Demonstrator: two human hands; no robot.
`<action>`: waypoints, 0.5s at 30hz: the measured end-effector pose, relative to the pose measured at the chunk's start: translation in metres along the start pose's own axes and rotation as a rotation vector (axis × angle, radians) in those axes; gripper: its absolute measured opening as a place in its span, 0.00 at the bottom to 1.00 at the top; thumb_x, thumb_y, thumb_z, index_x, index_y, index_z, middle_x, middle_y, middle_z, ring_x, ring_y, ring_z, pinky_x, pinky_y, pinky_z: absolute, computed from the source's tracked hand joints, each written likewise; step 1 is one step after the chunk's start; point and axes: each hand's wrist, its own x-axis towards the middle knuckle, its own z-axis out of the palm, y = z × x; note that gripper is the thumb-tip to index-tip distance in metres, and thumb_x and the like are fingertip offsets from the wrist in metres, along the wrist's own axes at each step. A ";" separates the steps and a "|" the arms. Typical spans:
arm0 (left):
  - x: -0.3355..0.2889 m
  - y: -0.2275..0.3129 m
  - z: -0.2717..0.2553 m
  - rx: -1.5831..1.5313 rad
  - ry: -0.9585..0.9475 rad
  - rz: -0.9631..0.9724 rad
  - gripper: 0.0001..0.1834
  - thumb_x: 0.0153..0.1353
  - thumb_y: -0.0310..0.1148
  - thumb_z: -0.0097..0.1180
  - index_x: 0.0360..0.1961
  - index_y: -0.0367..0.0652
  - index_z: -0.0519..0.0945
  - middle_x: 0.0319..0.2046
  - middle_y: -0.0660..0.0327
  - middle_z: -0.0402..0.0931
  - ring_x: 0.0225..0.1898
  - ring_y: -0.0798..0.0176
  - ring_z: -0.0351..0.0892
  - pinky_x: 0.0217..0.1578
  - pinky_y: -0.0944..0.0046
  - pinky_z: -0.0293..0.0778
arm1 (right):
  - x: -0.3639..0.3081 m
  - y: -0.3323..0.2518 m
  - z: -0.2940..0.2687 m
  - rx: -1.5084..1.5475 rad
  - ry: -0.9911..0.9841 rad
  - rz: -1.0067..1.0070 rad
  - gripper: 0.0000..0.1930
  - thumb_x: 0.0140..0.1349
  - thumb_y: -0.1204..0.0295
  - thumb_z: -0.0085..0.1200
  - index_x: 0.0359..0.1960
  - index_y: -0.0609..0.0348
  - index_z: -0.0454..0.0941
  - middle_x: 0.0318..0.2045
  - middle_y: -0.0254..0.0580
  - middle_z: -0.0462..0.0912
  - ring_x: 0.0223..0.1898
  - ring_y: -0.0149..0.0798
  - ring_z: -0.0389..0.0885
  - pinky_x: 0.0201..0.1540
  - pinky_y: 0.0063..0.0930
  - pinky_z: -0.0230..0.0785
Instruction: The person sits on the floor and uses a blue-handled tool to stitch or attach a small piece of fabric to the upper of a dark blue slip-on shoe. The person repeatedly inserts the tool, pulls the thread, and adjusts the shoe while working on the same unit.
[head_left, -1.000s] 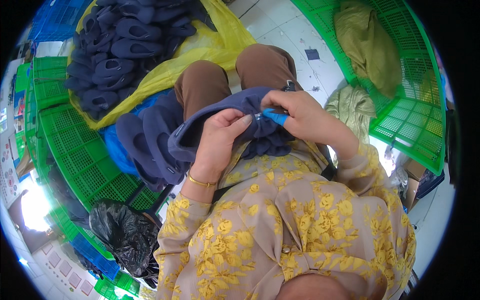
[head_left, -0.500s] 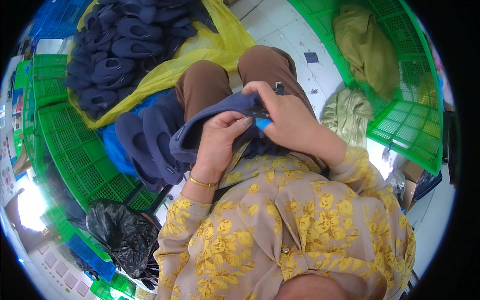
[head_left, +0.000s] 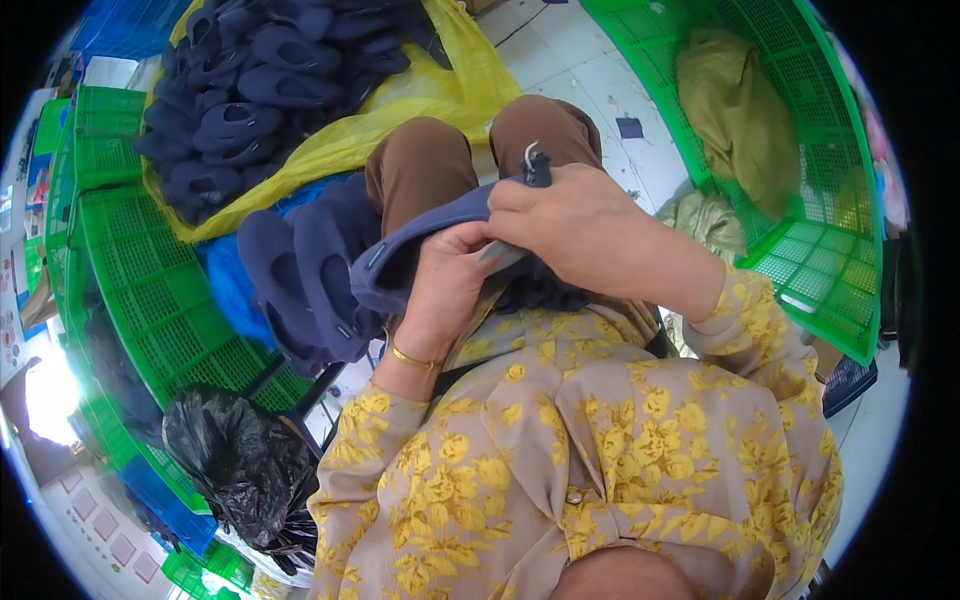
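Note:
A navy fabric shoe [head_left: 385, 272] lies across my lap, its opening toward me. My left hand [head_left: 450, 272] is closed on the shoe's near edge, thumb on top. My right hand [head_left: 565, 222] is closed over the far end of the shoe, around what look like thread snips [head_left: 538, 170]. Their dark end, with a pale curved piece, sticks out above the fist; a grey tip shows by my left thumb. The fingers hide the rest. More navy shoes [head_left: 328, 270] rest beside my left thigh.
A yellow sheet [head_left: 455, 95] holds a heap of navy shoes [head_left: 295, 85] ahead on the left. Green crates [head_left: 150, 290] stand at left, and another green crate [head_left: 835, 190] at right holds olive cloth [head_left: 735, 120]. A black plastic bag [head_left: 235, 460] sits by my left elbow.
My right hand has turned and its fingers have closed tighter over the shoe's end. The snips' dark end has shifted slightly left. My left hand still grips the shoe.

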 end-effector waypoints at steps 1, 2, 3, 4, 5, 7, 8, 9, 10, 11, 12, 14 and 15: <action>0.001 -0.001 0.001 -0.008 -0.018 0.019 0.07 0.60 0.21 0.59 0.40 0.35 0.83 0.36 0.65 0.82 0.37 0.77 0.77 0.41 0.75 0.73 | 0.001 -0.001 0.005 0.004 0.045 -0.046 0.10 0.50 0.76 0.57 0.36 0.56 0.78 0.31 0.37 0.74 0.26 0.44 0.79 0.29 0.37 0.72; 0.000 -0.003 0.002 -0.006 -0.011 0.098 0.06 0.61 0.20 0.58 0.39 0.35 0.83 0.36 0.66 0.82 0.37 0.77 0.77 0.41 0.75 0.73 | 0.003 -0.004 0.007 0.009 0.089 -0.091 0.12 0.50 0.76 0.57 0.38 0.56 0.78 0.31 0.37 0.73 0.26 0.43 0.79 0.29 0.37 0.72; -0.001 -0.004 0.003 -0.004 -0.004 0.176 0.05 0.61 0.20 0.58 0.38 0.35 0.83 0.35 0.67 0.81 0.37 0.77 0.76 0.41 0.75 0.73 | 0.006 -0.010 0.005 -0.012 0.102 -0.066 0.16 0.50 0.78 0.57 0.44 0.58 0.77 0.32 0.37 0.75 0.28 0.44 0.80 0.31 0.34 0.73; -0.002 -0.004 0.005 0.000 0.003 0.252 0.05 0.61 0.20 0.58 0.37 0.35 0.83 0.34 0.67 0.81 0.37 0.77 0.76 0.41 0.75 0.73 | 0.013 -0.013 0.004 0.161 0.233 -0.009 0.13 0.52 0.78 0.57 0.41 0.58 0.76 0.34 0.36 0.75 0.28 0.40 0.78 0.31 0.31 0.71; -0.010 0.005 0.016 0.019 0.130 0.150 0.02 0.61 0.22 0.58 0.35 0.36 0.81 0.32 0.69 0.79 0.36 0.78 0.74 0.38 0.75 0.71 | 0.021 -0.016 0.003 0.335 0.362 0.049 0.10 0.54 0.79 0.57 0.39 0.58 0.74 0.37 0.35 0.74 0.28 0.36 0.77 0.31 0.28 0.69; -0.005 0.009 0.010 0.071 0.047 0.058 0.02 0.62 0.24 0.59 0.35 0.36 0.81 0.31 0.70 0.78 0.34 0.79 0.72 0.36 0.75 0.70 | 0.025 -0.019 -0.008 0.880 0.431 0.264 0.05 0.64 0.79 0.54 0.39 0.60 0.71 0.39 0.30 0.75 0.29 0.24 0.75 0.30 0.19 0.65; -0.004 0.016 0.007 0.099 0.004 0.014 0.03 0.62 0.25 0.60 0.35 0.37 0.81 0.31 0.70 0.77 0.33 0.79 0.71 0.35 0.76 0.69 | 0.026 -0.020 -0.011 1.029 0.434 0.294 0.05 0.66 0.78 0.52 0.41 0.59 0.71 0.37 0.30 0.74 0.28 0.23 0.74 0.29 0.17 0.65; -0.011 0.025 0.006 0.096 0.030 -0.059 0.06 0.61 0.28 0.63 0.35 0.36 0.80 0.28 0.71 0.75 0.30 0.80 0.69 0.31 0.76 0.67 | 0.027 -0.021 -0.013 1.177 0.435 0.323 0.05 0.67 0.78 0.51 0.43 0.59 0.71 0.35 0.29 0.74 0.28 0.21 0.72 0.28 0.16 0.64; -0.011 0.025 0.008 0.144 0.027 -0.017 0.07 0.60 0.29 0.63 0.35 0.36 0.80 0.28 0.72 0.75 0.29 0.80 0.69 0.30 0.76 0.67 | 0.027 -0.021 -0.015 1.325 0.427 0.351 0.05 0.69 0.77 0.49 0.45 0.59 0.70 0.34 0.28 0.73 0.27 0.19 0.71 0.28 0.15 0.63; -0.010 0.026 0.010 0.193 0.025 0.026 0.07 0.60 0.29 0.64 0.34 0.36 0.80 0.28 0.72 0.75 0.29 0.80 0.69 0.29 0.76 0.67 | 0.029 -0.018 -0.014 1.193 0.419 0.271 0.08 0.71 0.75 0.48 0.49 0.59 0.70 0.32 0.28 0.72 0.24 0.18 0.69 0.27 0.13 0.61; -0.011 0.032 0.013 0.224 0.020 0.057 0.08 0.59 0.29 0.65 0.33 0.36 0.80 0.28 0.72 0.75 0.28 0.80 0.69 0.28 0.76 0.66 | 0.029 -0.018 -0.023 1.189 0.410 0.284 0.08 0.71 0.74 0.48 0.49 0.59 0.71 0.32 0.28 0.72 0.24 0.18 0.68 0.26 0.13 0.61; -0.019 0.059 0.018 0.357 -0.004 -0.001 0.10 0.61 0.24 0.62 0.43 0.32 0.81 0.37 0.66 0.81 0.37 0.76 0.77 0.41 0.74 0.74 | 0.033 -0.025 -0.049 1.192 0.392 0.305 0.08 0.71 0.73 0.49 0.49 0.59 0.72 0.33 0.28 0.71 0.22 0.18 0.66 0.26 0.13 0.60; -0.022 0.074 0.014 0.425 -0.082 -0.008 0.09 0.59 0.24 0.63 0.40 0.33 0.81 0.34 0.68 0.80 0.34 0.78 0.75 0.37 0.74 0.73 | 0.033 -0.021 -0.050 1.079 0.478 0.284 0.09 0.71 0.71 0.49 0.49 0.59 0.73 0.29 0.27 0.71 0.21 0.19 0.66 0.25 0.15 0.61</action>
